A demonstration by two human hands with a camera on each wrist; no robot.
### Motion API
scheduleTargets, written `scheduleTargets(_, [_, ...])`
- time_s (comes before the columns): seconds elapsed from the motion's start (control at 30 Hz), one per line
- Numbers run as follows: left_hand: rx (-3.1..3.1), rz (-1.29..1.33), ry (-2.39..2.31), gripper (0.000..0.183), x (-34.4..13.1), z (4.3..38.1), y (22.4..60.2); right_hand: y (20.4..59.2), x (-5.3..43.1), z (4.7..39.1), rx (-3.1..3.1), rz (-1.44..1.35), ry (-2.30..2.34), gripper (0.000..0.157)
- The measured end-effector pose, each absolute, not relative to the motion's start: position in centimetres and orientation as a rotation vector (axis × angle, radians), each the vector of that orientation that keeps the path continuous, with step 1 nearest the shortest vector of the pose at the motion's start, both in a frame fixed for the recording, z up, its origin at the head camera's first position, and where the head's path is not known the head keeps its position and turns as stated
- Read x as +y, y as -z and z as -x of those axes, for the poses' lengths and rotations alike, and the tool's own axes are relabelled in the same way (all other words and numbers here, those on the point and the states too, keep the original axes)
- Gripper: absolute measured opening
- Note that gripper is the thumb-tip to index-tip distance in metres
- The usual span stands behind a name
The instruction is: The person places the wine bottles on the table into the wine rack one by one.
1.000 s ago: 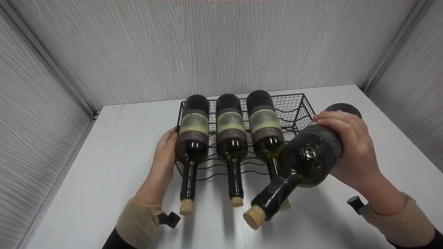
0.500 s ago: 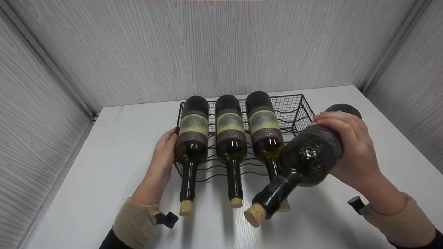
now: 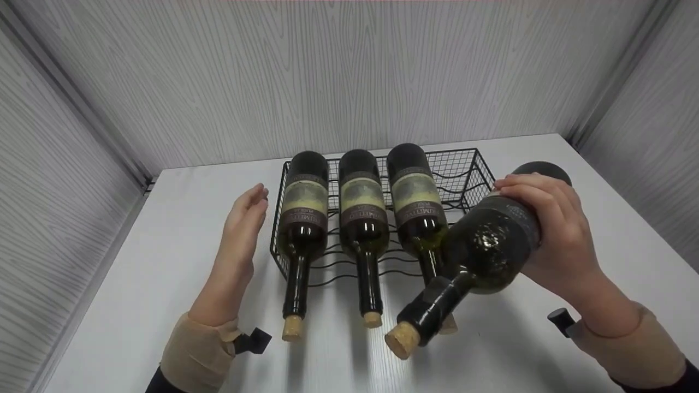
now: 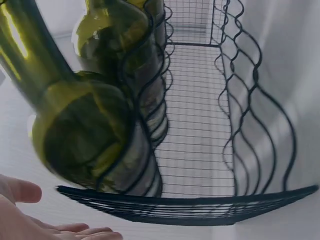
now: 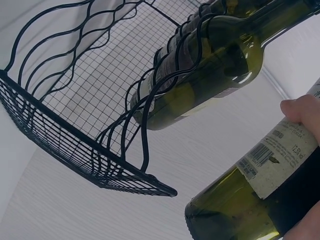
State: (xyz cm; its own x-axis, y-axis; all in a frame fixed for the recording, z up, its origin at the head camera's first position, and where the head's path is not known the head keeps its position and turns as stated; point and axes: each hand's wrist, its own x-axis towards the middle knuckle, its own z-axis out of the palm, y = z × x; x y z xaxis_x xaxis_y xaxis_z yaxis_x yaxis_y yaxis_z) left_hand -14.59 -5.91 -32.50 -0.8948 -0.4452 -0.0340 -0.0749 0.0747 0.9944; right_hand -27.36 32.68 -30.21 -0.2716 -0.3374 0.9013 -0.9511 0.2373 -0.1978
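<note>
Three corked wine bottles lie side by side on a black wire wine rack point(image 3: 456, 164): a left one point(image 3: 304, 196), a middle one point(image 3: 362, 194) and a right one point(image 3: 415, 188). My right hand point(image 3: 560, 229) grips a fourth wine bottle point(image 3: 486, 245) round its body, tilted with its cork toward the lower left. That bottle is held at the rack's right side and partly covers the right bottle's neck. My left hand point(image 3: 240, 232) is just left of the rack, apart from it, fingers straight. In the left wrist view its fingers point(image 4: 95, 233) lie beside the rack's end.
The rack stands on a white table point(image 3: 180, 229) near a grey wood-grain back wall point(image 3: 349, 71). Side panels rise at left point(image 3: 49, 180) and right point(image 3: 650, 109). The bottle necks reach out past the rack's front edge.
My left hand has let go of the rack's left end and moved a little to the left. The right hand and its bottle have barely moved.
</note>
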Motion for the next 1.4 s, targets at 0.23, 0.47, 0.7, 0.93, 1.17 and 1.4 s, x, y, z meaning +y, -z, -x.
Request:
scheduleTargets(0.23, [-2.068,-0.259,1.601,0.057,-4.4,13.1,30.0,30.1,32.3,27.0,-1.739,-1.202,-1.018,0.057])
scheduleTargets(0.47, [-2.171,-0.021,1.558,0.056,-1.4,11.8,28.1,30.2,32.1,26.9,-1.726,-1.217,-0.993,0.053])
scheduleTargets(0.7, [-2.371,0.143,1.57,0.054,1.4,11.2,27.1,30.2,32.1,26.8,-1.733,-1.222,-0.97,0.052])
scheduleTargets(0.93, [-2.562,0.299,1.593,0.05,3.4,11.1,26.7,29.8,31.8,26.4,-1.693,-1.216,-0.97,0.044])
scheduleTargets(1.17, [-2.672,0.396,1.69,0.054,4.9,10.4,27.5,29.6,31.4,25.9,-1.663,-1.204,-0.948,0.034])
scheduleTargets(1.4, [-2.746,0.562,1.662,0.051,6.2,9.4,28.4,29.9,31.6,25.8,-1.7,-1.221,-0.915,0.041])
